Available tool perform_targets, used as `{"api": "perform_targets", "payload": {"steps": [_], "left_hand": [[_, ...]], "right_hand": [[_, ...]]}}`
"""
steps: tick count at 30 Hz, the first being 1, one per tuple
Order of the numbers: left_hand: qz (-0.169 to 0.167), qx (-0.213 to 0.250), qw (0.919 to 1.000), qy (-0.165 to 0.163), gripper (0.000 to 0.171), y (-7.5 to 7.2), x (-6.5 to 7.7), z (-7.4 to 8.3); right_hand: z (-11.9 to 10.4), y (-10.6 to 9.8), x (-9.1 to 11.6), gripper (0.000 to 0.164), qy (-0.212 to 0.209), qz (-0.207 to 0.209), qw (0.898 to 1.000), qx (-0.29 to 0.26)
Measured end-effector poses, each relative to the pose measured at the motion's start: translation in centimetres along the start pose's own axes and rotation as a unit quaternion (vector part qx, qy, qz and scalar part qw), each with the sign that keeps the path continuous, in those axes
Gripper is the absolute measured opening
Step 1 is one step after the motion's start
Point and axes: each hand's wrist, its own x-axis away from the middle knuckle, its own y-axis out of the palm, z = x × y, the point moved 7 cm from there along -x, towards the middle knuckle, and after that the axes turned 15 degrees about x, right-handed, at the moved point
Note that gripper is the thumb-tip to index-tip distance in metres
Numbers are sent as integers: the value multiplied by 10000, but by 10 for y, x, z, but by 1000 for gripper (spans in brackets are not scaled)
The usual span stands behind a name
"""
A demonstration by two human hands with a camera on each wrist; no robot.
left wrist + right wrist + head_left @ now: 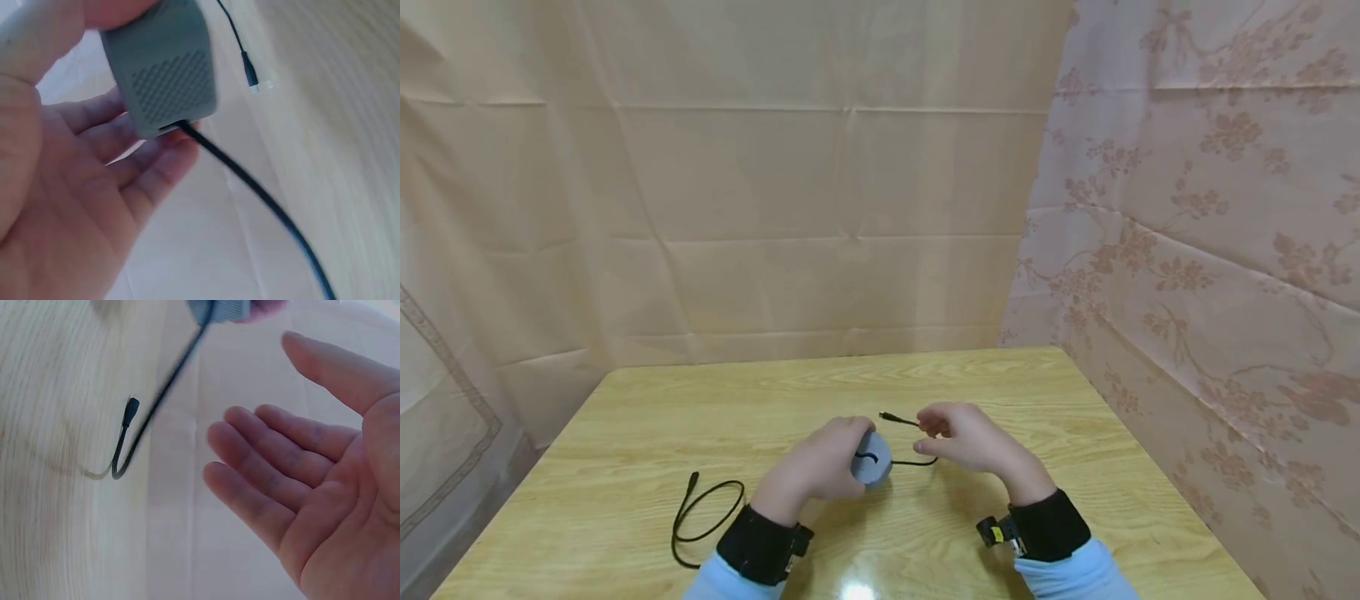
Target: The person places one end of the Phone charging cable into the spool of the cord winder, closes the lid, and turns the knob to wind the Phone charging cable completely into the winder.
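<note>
My left hand grips a grey rounded cable holder between thumb and fingers, held over the middle of the table. Its side has a raised diamond texture in the left wrist view. A black cable comes out of a slot in the holder and bends back to a plug over the wood. My right hand is beside this bend, fingers loosely curved and thumb apart. Nothing lies in its palm in the right wrist view.
A black cable loop with a plug end lies on the wooden table left of my left forearm, which hides part of it. A beige curtain hangs behind the table and a floral curtain along the right.
</note>
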Motion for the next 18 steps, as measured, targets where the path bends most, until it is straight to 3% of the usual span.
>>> {"api": "perform_targets", "payload": {"steps": [8, 18], "left_hand": [[764, -346, 9936, 762, 87, -24, 3, 10], [1558, -900, 9713, 1554, 81, -61, 5, 23]], "right_hand": [[-4, -15, -1, 36, 189, 579, 9981, -61], [-19, -32, -2, 28, -32, 1318, 9909, -266]]}}
